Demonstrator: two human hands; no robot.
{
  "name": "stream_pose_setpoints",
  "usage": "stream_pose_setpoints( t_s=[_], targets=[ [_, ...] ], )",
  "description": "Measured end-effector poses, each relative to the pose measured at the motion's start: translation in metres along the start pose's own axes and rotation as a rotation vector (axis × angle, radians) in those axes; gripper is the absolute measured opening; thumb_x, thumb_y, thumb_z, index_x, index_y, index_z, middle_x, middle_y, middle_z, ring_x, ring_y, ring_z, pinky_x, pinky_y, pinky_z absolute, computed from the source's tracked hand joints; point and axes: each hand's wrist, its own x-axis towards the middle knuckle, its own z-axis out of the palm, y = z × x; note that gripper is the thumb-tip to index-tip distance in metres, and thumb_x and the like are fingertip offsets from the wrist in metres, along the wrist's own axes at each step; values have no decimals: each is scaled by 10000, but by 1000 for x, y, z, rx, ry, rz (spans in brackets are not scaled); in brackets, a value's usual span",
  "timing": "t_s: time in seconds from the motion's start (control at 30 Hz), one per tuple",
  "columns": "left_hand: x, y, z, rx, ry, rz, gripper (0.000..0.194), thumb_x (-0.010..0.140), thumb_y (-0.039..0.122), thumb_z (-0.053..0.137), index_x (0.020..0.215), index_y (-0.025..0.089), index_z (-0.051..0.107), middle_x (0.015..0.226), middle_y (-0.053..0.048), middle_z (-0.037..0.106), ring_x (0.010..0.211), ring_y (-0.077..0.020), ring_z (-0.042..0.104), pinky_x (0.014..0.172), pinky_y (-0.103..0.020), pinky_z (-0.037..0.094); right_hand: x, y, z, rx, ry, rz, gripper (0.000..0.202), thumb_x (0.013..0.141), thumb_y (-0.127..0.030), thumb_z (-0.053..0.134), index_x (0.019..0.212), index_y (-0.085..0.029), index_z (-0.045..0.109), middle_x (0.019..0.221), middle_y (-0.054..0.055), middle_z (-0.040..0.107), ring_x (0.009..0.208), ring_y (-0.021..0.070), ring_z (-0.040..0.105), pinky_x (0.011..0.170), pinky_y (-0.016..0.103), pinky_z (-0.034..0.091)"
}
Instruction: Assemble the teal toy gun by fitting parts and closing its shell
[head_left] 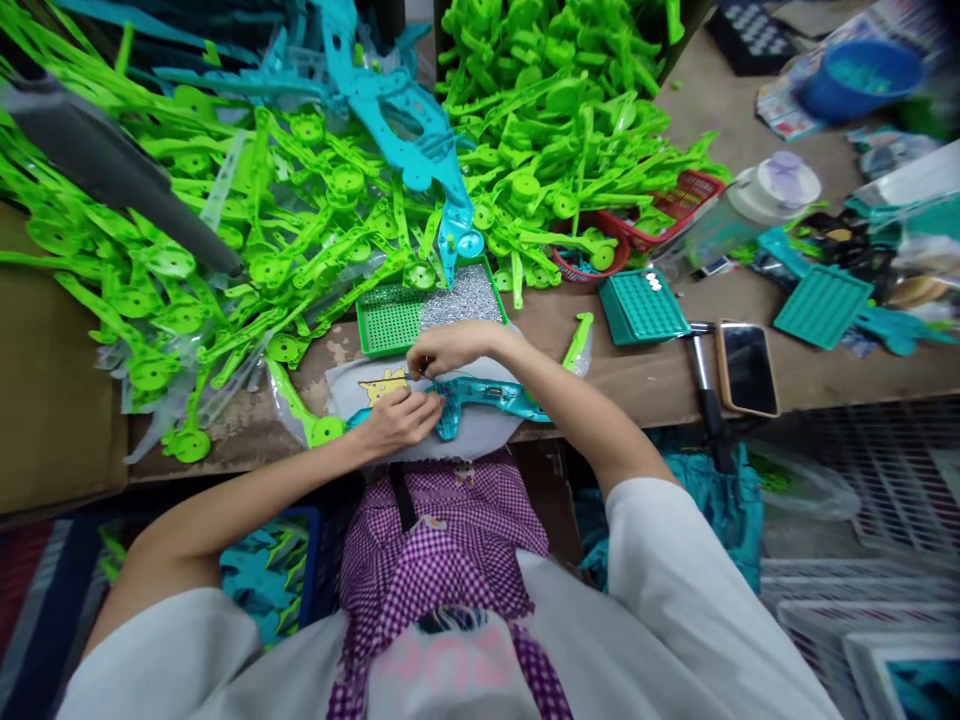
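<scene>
A teal plastic toy part (487, 397) lies across a white cloth with a yellow cartoon print (375, 385) at the near edge of the workbench. My left hand (401, 418) presses down on the part's left end, fingers curled over it. My right hand (450, 347) hovers just above it, fingertips pinched on something small and thin at the part; what it is cannot be made out. Right behind my hands sits a green tray (390, 322) holding a heap of small silver screws (461, 295).
Large piles of green plastic parts (315, 210) and several teal ones (405, 110) cover the back of the bench. To the right lie teal grid trays (643, 306), red baskets (679, 205), a phone (746, 368) and a tool handle (705, 385). A cardboard box (45, 400) stands left.
</scene>
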Motion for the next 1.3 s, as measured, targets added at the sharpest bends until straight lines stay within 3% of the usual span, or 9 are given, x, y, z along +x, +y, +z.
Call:
stream_pose_setpoints(
  t_s=[0.13, 0.27, 0.37, 0.47, 0.6, 0.73, 1.03, 1.2, 1.3],
  targets=[
    [14, 8, -12, 72, -51, 76, 290, 966, 54, 477, 1153, 128, 686, 1234, -135, 705, 1115, -210, 656, 973, -344, 482, 14, -8, -2, 95, -103, 10, 474, 701, 81, 558, 1049, -167, 762, 761, -23, 723, 613, 87, 545, 583, 222, 392],
    [29, 17, -30, 192, -149, 89, 270, 976, 66, 459, 1095, 90, 700, 1166, -164, 722, 1033, -224, 681, 939, -342, 497, 15, -18, -2, 85, -113, 13, 499, 710, 76, 534, 1070, -186, 759, 751, -30, 725, 585, 85, 529, 571, 225, 396],
    [34, 22, -36, 212, -180, 77, 294, 980, 60, 438, 1121, 80, 695, 1158, -178, 722, 1036, -238, 677, 915, -351, 500, 0, -19, -2, 90, -33, 1, 410, 766, 14, 567, 1071, -188, 753, 867, 2, 756, 639, 98, 559, 608, 239, 421],
    [34, 23, -35, 149, -200, 50, 301, 969, 42, 441, 1110, 93, 702, 1209, -193, 705, 975, -238, 683, 834, -354, 508, -30, -11, 4, 97, 183, -28, 286, 872, -104, 570, 1088, -189, 736, 983, 31, 758, 793, 119, 621, 743, 255, 459],
    [32, 16, -29, 34, -182, 39, 273, 960, 41, 479, 1098, 91, 710, 1302, -212, 663, 975, -229, 684, 837, -353, 505, -77, 9, 36, -24, 509, 296, 204, 941, -218, 542, 1005, -174, 731, 994, 78, 742, 888, 176, 640, 778, 297, 436],
    [37, 9, -30, 26, -98, 160, 252, 971, 58, 496, 1106, 83, 707, 1236, -186, 704, 1075, -224, 679, 955, -342, 490, -96, 25, 78, -24, 489, 558, 157, 900, -221, 590, 967, -178, 725, 1031, 103, 732, 891, 214, 643, 747, 317, 417],
    [27, 4, -35, -38, -104, 170, 298, 968, 57, 500, 1178, 136, 697, 1261, -147, 704, 1085, -203, 688, 945, -319, 509, -88, 50, 102, 318, 586, 423, 191, 780, -131, 598, 956, -127, 672, 876, 47, 662, 764, 140, 568, 742, 272, 440],
    [27, 8, -42, -23, -156, 206, 278, 981, 74, 481, 1139, 141, 699, 1228, -135, 714, 999, -184, 692, 883, -302, 523, -86, 56, 104, 274, 611, 349, 144, 775, -135, 568, 882, -145, 664, 892, 36, 618, 793, 140, 562, 793, 286, 441],
    [28, 10, -43, -135, -219, 123, 267, 982, 84, 471, 1089, 141, 709, 1186, -128, 727, 954, -177, 695, 838, -297, 536, -88, 55, 103, 220, 568, 354, 130, 817, -154, 561, 882, -146, 674, 898, 46, 620, 820, 154, 576, 812, 296, 440]
  ],
)
